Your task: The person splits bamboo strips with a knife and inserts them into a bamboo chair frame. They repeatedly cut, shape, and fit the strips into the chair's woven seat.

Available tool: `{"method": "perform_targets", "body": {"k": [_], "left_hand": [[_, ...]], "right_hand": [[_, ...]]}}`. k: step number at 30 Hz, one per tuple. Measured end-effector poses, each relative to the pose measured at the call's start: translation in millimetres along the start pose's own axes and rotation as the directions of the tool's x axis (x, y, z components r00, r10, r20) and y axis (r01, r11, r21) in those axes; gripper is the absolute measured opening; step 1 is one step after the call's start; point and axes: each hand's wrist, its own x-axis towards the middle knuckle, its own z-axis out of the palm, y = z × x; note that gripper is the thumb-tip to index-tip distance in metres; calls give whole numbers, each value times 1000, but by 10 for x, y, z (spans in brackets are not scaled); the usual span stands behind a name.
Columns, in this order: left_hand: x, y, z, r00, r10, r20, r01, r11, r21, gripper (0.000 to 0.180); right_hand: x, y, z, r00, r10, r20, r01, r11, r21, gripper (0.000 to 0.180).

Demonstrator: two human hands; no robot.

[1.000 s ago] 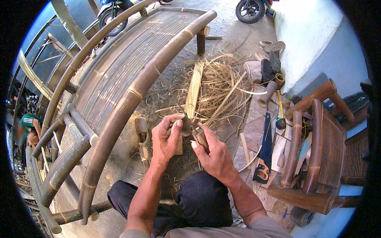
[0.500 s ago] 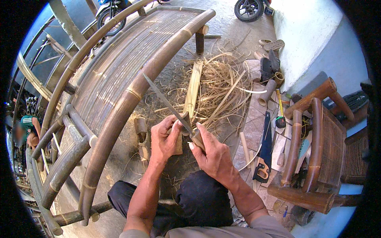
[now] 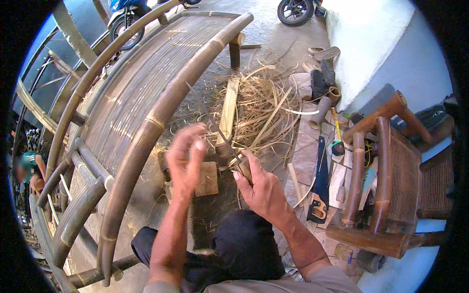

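"Where am I looking from?"
"The wearer's head: left lens of a side-by-side fisheye pair, facing steeply down."
"How near?"
"I get the left hand and right hand close, around mid-view, forearms entering near six o'clock. The bamboo bench bends from seven-thirty to twelve; a motorcycle wheel, toward one, sits farther off."

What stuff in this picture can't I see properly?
In the head view:
Left hand: blurred, so its exact finger shape is unclear.
Knife handle: partly hidden by the right hand.
Motorbike at the top right: cut off by the top edge.
Pile of strips: too thin and tangled to count.
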Motion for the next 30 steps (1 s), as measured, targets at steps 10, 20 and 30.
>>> {"method": "perform_targets", "body": {"k": [10,20,30], "left_hand": [[1292,330,347,817,371,441,-573,605,553,36],[252,-894,329,973,-197,118,222,940,-260,62],[251,-662,726,937,-143,319,146,989,16,32]], "right_hand": [[-55,68,-33,998,52,38,-52,999,1,49],[-39,857,389,889,309,337,-362,927,104,42],[172,1186,232,948,242,206,-157,920,-359,39]]}}
